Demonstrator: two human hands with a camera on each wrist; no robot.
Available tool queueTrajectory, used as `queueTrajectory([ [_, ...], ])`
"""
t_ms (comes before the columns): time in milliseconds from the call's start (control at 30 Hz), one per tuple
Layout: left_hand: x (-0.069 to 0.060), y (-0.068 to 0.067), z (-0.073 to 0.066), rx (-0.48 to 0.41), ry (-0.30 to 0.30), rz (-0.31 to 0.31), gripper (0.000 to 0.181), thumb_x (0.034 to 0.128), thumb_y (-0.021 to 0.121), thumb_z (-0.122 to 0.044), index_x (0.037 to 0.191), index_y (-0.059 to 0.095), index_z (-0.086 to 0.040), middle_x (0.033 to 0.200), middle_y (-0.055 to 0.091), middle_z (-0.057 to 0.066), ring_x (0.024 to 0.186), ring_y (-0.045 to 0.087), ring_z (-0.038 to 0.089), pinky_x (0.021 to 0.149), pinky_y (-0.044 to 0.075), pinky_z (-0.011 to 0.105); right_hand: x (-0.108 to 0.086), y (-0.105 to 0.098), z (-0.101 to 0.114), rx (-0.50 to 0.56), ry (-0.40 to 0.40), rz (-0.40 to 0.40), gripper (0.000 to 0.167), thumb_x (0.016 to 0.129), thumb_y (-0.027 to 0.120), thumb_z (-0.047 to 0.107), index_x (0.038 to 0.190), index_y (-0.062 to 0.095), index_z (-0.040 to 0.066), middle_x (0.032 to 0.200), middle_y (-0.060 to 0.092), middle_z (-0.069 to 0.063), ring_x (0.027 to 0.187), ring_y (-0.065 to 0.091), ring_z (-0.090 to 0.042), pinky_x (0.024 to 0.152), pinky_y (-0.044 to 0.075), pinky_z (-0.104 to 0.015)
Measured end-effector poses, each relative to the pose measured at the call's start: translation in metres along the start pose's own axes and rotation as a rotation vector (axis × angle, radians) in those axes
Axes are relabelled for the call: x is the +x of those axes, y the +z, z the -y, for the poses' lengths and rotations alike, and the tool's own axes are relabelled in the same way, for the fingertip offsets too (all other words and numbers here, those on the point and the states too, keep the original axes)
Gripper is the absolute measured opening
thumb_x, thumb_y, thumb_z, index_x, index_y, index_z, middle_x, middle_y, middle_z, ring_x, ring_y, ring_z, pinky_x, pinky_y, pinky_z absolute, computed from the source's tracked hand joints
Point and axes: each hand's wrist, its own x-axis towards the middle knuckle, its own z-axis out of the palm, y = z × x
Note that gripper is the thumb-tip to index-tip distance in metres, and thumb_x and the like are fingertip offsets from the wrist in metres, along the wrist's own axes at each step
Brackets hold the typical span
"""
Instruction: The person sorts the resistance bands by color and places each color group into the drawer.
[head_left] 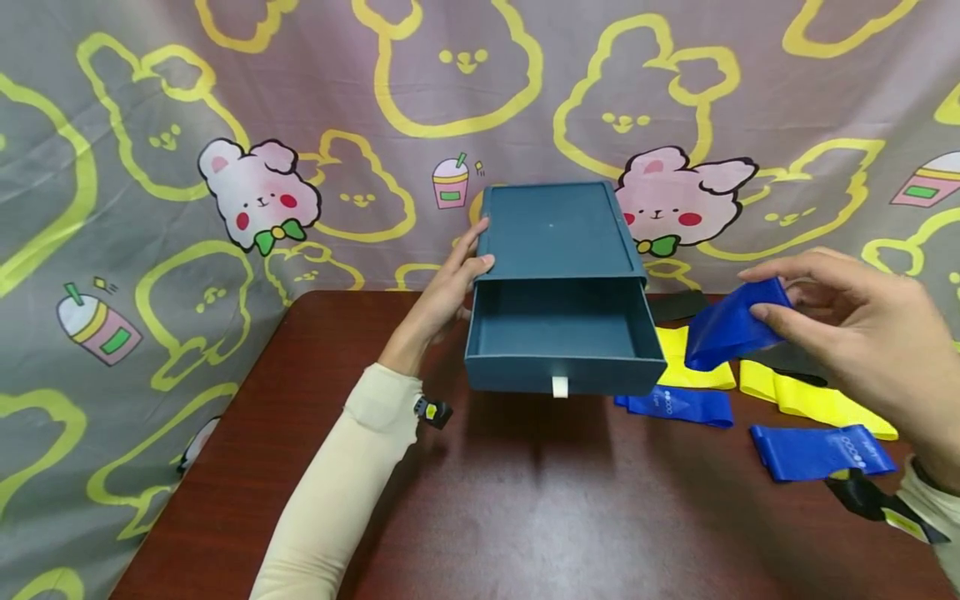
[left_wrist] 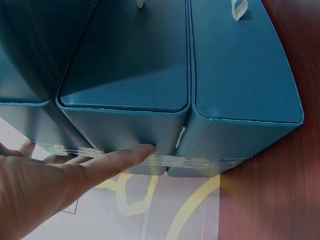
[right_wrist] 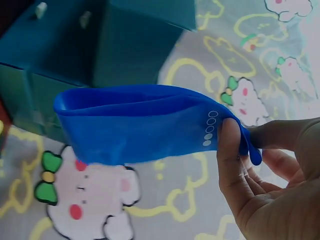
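Note:
A dark teal drawer unit [head_left: 555,233] stands at the back of the table, its top drawer [head_left: 517,375] pulled out and showing a bare floor inside. My left hand [head_left: 450,287] rests against the unit's left side; in the left wrist view the extended thumb [left_wrist: 117,162] touches the side wall near a strip of clear tape. To the right of the drawer, my right hand [head_left: 877,325] pinches a blue resistance loop band [head_left: 731,329] between thumb and fingers, held up off the table. The right wrist view shows this band [right_wrist: 140,132] hanging as an open loop with printed circles.
Below the raised band lie two more blue bands [head_left: 693,406] [head_left: 813,454], yellow bands [head_left: 817,404] and dark bands [head_left: 678,305]. White pull tabs [head_left: 560,387] mark the drawer fronts. A patterned cloth [head_left: 337,100] hangs behind the brown table [head_left: 555,517].

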Motion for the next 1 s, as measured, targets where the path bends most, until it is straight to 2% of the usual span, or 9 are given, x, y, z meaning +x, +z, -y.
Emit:
queueTrajectory([
  [67, 0.000, 0.000, 0.000, 0.000, -0.002, 0.002, 0.064, 0.1053, 0.051, -0.040, 0.162, 0.025, -0.051, 0.176, 0.011, -0.003, 0.148, 0.037, 0.047, 0.099, 0.049, 0.074, 0.006, -0.003, 0.003, 0.025, -0.011, -0.004, 0.035, 0.094, 0.072, -0.004, 0.128, 0.071, 0.004, 0.112, 0.063, 0.015, 0.076, 0.056, 0.024, 0.068, 0.044, 0.002],
  [167, -0.001, 0.000, 0.001, 0.001, -0.005, 0.002, 0.064, 0.1053, 0.051, -0.040, 0.162, 0.025, -0.051, 0.177, 0.011, -0.003, 0.148, 0.037, 0.048, 0.100, 0.048, 0.074, 0.017, -0.008, 0.005, 0.064, -0.039, -0.015, 0.035, 0.095, 0.071, -0.003, 0.129, 0.071, 0.006, 0.111, 0.057, 0.028, 0.081, 0.059, 0.025, 0.069, 0.045, 0.001],
  [467, -0.001, 0.001, 0.000, 0.001, -0.001, -0.004, 0.063, 0.1054, 0.051, -0.041, 0.162, 0.025, -0.051, 0.176, 0.011, -0.003, 0.148, 0.038, 0.048, 0.099, 0.049, 0.074, 0.048, -0.015, 0.016, 0.124, -0.076, -0.014, 0.040, 0.098, 0.071, 0.008, 0.136, 0.071, 0.019, 0.139, 0.062, -0.005, 0.090, 0.063, 0.017, 0.075, 0.048, -0.001],
  [600, -0.001, 0.001, 0.000, 0.006, 0.001, 0.003, 0.063, 0.1059, 0.052, -0.041, 0.162, 0.025, -0.052, 0.177, 0.009, -0.005, 0.151, 0.036, 0.046, 0.101, 0.046, 0.076, 0.057, -0.014, 0.035, 0.143, -0.079, -0.014, 0.037, 0.095, 0.076, 0.011, 0.131, 0.074, 0.022, 0.134, 0.066, -0.004, 0.088, 0.068, 0.011, 0.075, 0.050, -0.002],
  [667, 0.000, 0.001, 0.000, 0.003, 0.003, 0.006, 0.063, 0.1061, 0.052, -0.041, 0.162, 0.025, -0.052, 0.177, 0.008, -0.006, 0.152, 0.034, 0.046, 0.101, 0.046, 0.077, 0.060, -0.013, 0.046, 0.155, -0.097, -0.013, 0.035, 0.095, 0.077, 0.012, 0.128, 0.076, 0.022, 0.127, 0.070, -0.002, 0.086, 0.070, 0.008, 0.062, 0.047, -0.003],
  [733, 0.000, 0.001, -0.001, 0.001, 0.003, 0.005, 0.063, 0.1060, 0.051, -0.041, 0.162, 0.025, -0.052, 0.177, 0.008, -0.007, 0.152, 0.034, 0.046, 0.101, 0.046, 0.077, 0.064, -0.010, 0.057, 0.179, -0.115, -0.004, 0.033, 0.094, 0.077, 0.012, 0.126, 0.076, 0.021, 0.120, 0.072, 0.000, 0.085, 0.072, 0.002, 0.061, 0.049, -0.006],
  [800, 0.000, 0.001, -0.001, 0.001, 0.004, 0.002, 0.063, 0.1059, 0.051, -0.041, 0.162, 0.025, -0.053, 0.177, 0.008, -0.007, 0.152, 0.033, 0.046, 0.101, 0.045, 0.077, 0.067, -0.005, 0.068, 0.192, -0.128, 0.018, 0.032, 0.095, 0.076, 0.014, 0.126, 0.076, 0.023, 0.109, 0.073, 0.000, 0.079, 0.070, -0.004, 0.048, 0.041, -0.014],
  [900, 0.000, 0.000, 0.000, 0.007, 0.004, -0.001, 0.062, 0.1058, 0.051, -0.041, 0.161, 0.025, -0.052, 0.177, 0.008, -0.007, 0.151, 0.034, 0.047, 0.101, 0.045, 0.077, 0.071, 0.004, 0.081, 0.203, -0.146, 0.057, 0.030, 0.097, 0.075, 0.017, 0.126, 0.076, 0.025, 0.109, 0.074, 0.003, 0.082, 0.071, -0.007, 0.057, 0.049, -0.009],
  [1000, 0.000, 0.000, 0.000, 0.011, 0.003, 0.002, 0.062, 0.1062, 0.050, -0.041, 0.162, 0.025, -0.052, 0.177, 0.007, -0.008, 0.151, 0.033, 0.047, 0.102, 0.045, 0.077, 0.075, 0.013, 0.094, 0.201, -0.159, 0.103, 0.026, 0.097, 0.075, 0.018, 0.122, 0.077, 0.026, 0.114, 0.074, 0.003, 0.086, 0.071, -0.009, 0.058, 0.050, -0.012],
])
